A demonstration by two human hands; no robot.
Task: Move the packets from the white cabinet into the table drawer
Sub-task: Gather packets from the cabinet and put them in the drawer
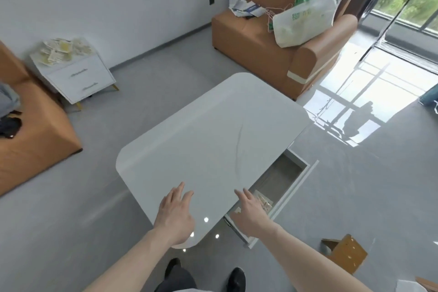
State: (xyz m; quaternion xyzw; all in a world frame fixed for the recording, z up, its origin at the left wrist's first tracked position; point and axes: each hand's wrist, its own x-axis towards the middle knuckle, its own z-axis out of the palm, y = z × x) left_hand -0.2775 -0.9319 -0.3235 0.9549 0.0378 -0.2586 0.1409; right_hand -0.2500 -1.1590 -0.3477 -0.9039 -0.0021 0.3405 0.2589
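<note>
1. Packets (62, 51) lie heaped on top of the white cabinet (78, 78) by the far wall, well apart from the table (208, 140); a few packets in the drawer (263, 201) already sit at its near end, just beside the right hand
2. Drawer (282, 178) stands pulled out from the table's right side, its far part bare and grey, so it needs no further opening
3. Right hand (248, 211) hovers over the drawer's near end with fingers loosely spread and holding nothing; the left hand (175, 213) hangs above the table's near edge, fingers also spread and empty
4. Judged from this, a drop is done and the next fetch is due: the person should turn left toward the cabinet, gather a modest stack with both hands so none slips, and lay it in the drawer's bare far part
5. Risk: loose packets may slide off the cabinet's edge if grabbed carelessly
</note>
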